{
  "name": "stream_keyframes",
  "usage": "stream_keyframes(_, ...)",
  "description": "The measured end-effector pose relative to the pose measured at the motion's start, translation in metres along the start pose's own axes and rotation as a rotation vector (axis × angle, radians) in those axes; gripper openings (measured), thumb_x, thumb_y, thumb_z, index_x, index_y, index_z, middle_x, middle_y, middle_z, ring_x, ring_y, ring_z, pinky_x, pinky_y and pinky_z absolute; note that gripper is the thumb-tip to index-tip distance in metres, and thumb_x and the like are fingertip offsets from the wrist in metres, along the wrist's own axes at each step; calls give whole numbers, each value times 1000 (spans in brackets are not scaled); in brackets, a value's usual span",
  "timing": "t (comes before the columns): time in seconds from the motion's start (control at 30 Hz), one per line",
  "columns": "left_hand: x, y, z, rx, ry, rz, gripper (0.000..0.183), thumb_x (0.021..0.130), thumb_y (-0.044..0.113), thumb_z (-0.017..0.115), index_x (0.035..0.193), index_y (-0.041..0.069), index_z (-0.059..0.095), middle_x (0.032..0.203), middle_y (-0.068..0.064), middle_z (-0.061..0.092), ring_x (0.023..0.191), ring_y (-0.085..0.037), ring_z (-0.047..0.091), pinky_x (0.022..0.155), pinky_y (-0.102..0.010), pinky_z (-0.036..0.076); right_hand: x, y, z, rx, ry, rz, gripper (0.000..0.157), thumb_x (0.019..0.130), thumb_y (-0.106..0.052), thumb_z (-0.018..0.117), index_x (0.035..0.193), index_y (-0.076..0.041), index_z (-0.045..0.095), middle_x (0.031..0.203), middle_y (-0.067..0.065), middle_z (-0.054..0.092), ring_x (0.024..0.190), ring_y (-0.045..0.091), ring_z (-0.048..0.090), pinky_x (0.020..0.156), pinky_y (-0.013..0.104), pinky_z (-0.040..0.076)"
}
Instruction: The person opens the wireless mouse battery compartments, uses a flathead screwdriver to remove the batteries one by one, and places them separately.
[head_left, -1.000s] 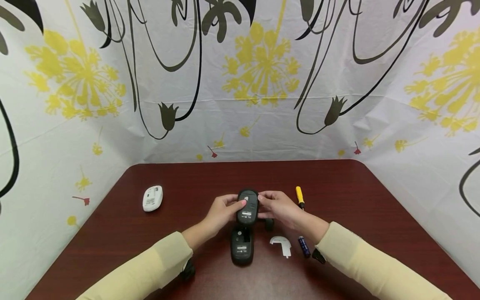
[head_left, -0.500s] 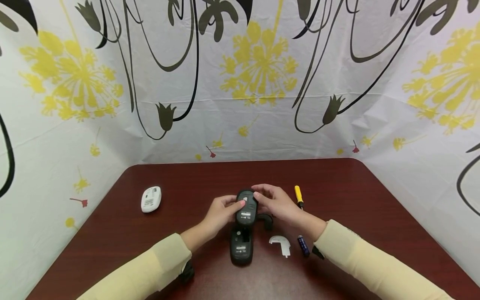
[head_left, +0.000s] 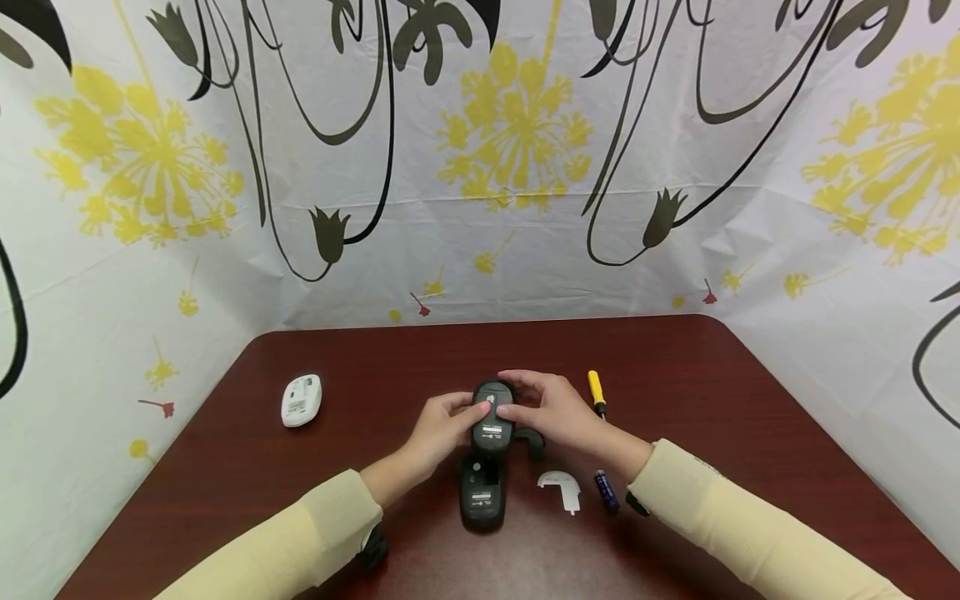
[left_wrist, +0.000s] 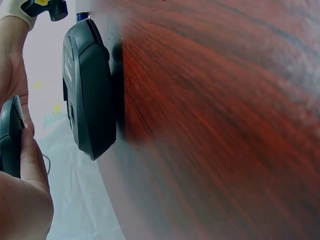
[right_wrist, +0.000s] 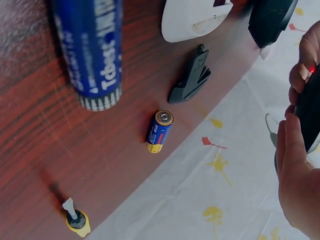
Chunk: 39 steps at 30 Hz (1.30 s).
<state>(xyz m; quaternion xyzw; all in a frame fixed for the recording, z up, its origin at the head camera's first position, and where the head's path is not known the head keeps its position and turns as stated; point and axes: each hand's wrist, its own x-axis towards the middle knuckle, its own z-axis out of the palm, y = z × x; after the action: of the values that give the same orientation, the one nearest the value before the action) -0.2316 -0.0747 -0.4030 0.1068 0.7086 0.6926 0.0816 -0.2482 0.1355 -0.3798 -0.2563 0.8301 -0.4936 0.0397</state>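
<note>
A black computer mouse (head_left: 492,427) is held underside up above the table. My left hand (head_left: 442,429) grips its left side, thumb on the labelled underside. From the right, my right hand (head_left: 555,412) holds it too, its thumb on the underside and fingers round the far end. In the right wrist view both hands flank the dark mouse (right_wrist: 309,107) at the edge. Nearer me lies a second black mouse (head_left: 482,504), underside up with its battery bay uncovered; the left wrist view shows it (left_wrist: 90,92) close by.
Right of the mice lie a black battery cover (head_left: 534,443), a white cover (head_left: 561,490) and a blue battery (head_left: 607,492). A yellow-handled screwdriver (head_left: 597,392) is farther back, and a white mouse (head_left: 302,400) at left. Another battery (right_wrist: 160,131) shows in the right wrist view.
My right fingers have moved from the mouse's right side to its far end, and the thumb has slid lower on the underside. My left hand keeps its grip.
</note>
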Motion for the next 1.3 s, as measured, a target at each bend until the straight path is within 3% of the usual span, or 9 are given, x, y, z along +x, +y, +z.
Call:
stream_keyframes(0.93,-2,-4,-1,-27,-24,-43,46,95,22,64,127,-9,56,107,-19,69,88,-23,70,74,-35,58,-3,-10,6,-53,17,-10,52,89,-17,72,136,-2,54,119,11,65,98,17,67,73,26,56)
stream_keyframes(1.3,-6,2,2,-22,-26,-44,43,97,18,62,127,-12,55,108,-21,68,85,-21,69,73,-36,58,-2,-8,5,-71,32,-7,52,93,-17,68,140,-5,51,117,10,66,95,14,66,69,27,56)
